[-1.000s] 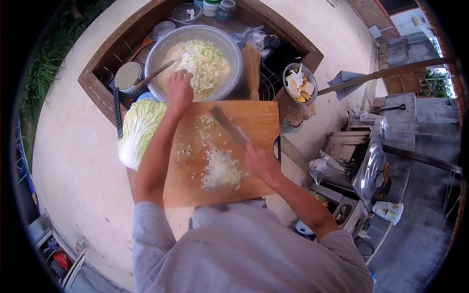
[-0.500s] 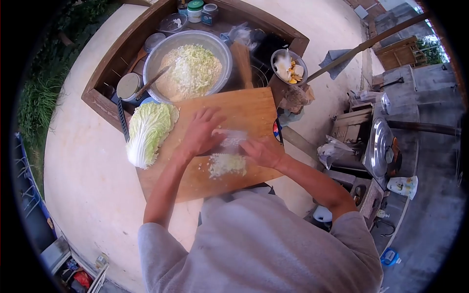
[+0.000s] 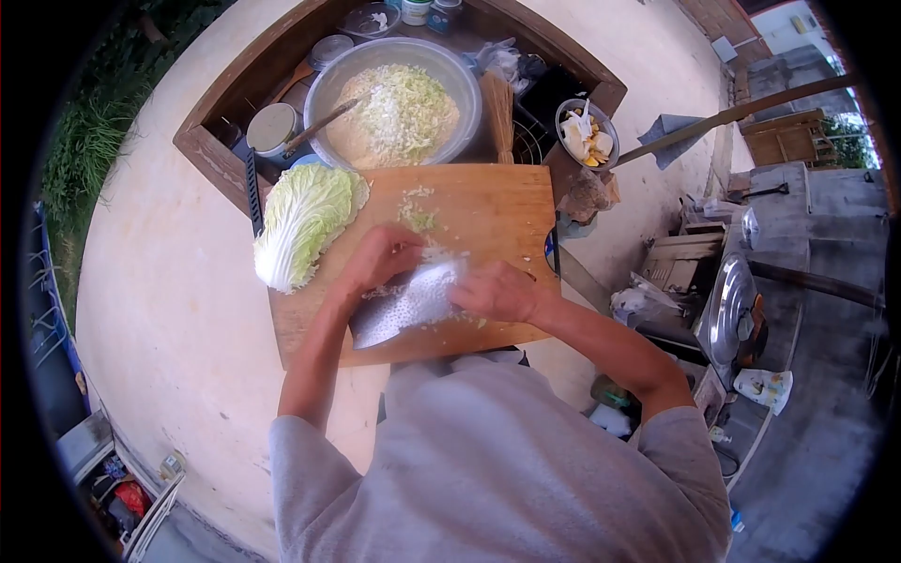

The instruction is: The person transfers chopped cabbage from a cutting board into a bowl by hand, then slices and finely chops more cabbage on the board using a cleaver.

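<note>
My right hand is closed around the handle end of a cleaver, hiding the handle. The wide, dimpled blade lies tilted with its face up, bits of cabbage stuck to it. My left hand is at the blade's far edge, fingers bent and pressed together; whether they grip the blade or cabbage bits is hidden. Chopped cabbage lies on the wooden cutting board beyond the blade. A large piece of napa cabbage rests on the board's left side.
Behind the board, a large basin holds shredded cabbage and a crumbly pale mix, with a stick leaning in it. A lidded container stands to its left. Rightward are a whisk broom and a small bowl of scraps.
The cleaver has turned from nearly edge-on to face up and tilted toward me. Chopped cabbage now shows beyond the blade instead of in front. The left hand has moved down to the blade's edge.
</note>
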The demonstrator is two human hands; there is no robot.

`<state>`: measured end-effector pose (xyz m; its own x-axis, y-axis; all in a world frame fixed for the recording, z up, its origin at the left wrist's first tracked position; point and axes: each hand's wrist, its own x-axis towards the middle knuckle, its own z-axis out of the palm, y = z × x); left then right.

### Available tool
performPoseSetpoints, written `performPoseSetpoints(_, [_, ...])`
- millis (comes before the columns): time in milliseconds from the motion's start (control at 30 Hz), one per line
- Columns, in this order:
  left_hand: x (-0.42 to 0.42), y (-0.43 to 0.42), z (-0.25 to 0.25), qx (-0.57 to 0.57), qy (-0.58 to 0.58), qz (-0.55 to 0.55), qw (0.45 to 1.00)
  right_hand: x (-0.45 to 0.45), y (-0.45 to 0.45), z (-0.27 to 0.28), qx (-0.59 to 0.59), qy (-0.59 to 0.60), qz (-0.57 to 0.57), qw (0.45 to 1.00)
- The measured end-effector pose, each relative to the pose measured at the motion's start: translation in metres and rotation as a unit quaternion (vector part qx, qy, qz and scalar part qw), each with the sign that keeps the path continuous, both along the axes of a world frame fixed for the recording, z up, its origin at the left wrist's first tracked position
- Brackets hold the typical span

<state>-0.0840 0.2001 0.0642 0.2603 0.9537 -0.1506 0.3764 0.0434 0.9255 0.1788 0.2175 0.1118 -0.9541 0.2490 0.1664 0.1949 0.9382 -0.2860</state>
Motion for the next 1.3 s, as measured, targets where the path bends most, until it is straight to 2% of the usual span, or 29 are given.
performPoseSetpoints(167, [-0.035,-0.037,-0.018,0.035,0.082,0.133,0.987,0.017,-0.011,0.006,-0.104,0.005,-0.004,0.995])
performPoseSetpoints(267, [-0.046,-0.07,-0.027,0.028,0.076,0.218,0.973,0.031,-0.023,0.008,-0.198,0.008,-0.084,0.977])
performPoseSetpoints(333, [-0.052,-0.088,-0.034,0.024,0.081,0.262,0.961,0.038,-0.037,-0.002,-0.261,0.048,-0.154,0.952])
performPoseSetpoints(433, [-0.056,-0.11,-0.043,0.0,0.067,0.315,0.947,0.048,-0.053,-0.008,-0.405,-0.011,-0.239,0.882])
performPoseSetpoints(633, [-0.058,-0.129,-0.053,-0.039,0.05,0.353,0.933,0.058,-0.037,-0.033,-0.505,-0.14,-0.118,0.843])
performPoseSetpoints(733, [-0.054,-0.128,-0.05,-0.065,0.038,0.364,0.928,0.052,-0.036,-0.033,-0.571,-0.136,-0.081,0.805])
performPoseSetpoints(833, [-0.052,-0.129,-0.05,-0.062,0.036,0.372,0.926,0.044,-0.03,-0.033,-0.549,-0.176,-0.057,0.815])
performPoseSetpoints(933, [-0.05,-0.131,-0.052,-0.049,0.034,0.374,0.925,0.054,-0.017,-0.063,-0.519,-0.183,-0.057,0.833])
performPoseSetpoints(1033, [-0.045,-0.13,-0.044,-0.055,0.033,0.374,0.925,0.051,0.01,-0.051,-0.509,-0.163,-0.096,0.84])
performPoseSetpoints(1067, [-0.042,-0.129,-0.037,-0.056,0.032,0.372,0.926,0.049,0.02,-0.046,-0.459,-0.182,-0.113,0.863])
performPoseSetpoints(1167, [-0.03,-0.13,-0.047,-0.044,0.012,0.38,0.924,0.067,0.042,-0.073,-0.526,-0.157,-0.166,0.819])
performPoseSetpoints(1200, [-0.025,-0.13,-0.051,-0.037,0.003,0.386,0.922,0.059,0.043,-0.06,-0.541,-0.158,-0.191,0.803])
performPoseSetpoints(1300, [-0.009,-0.131,-0.054,-0.031,-0.011,0.373,0.927,0.062,0.039,-0.058,-0.462,-0.089,-0.216,0.855])
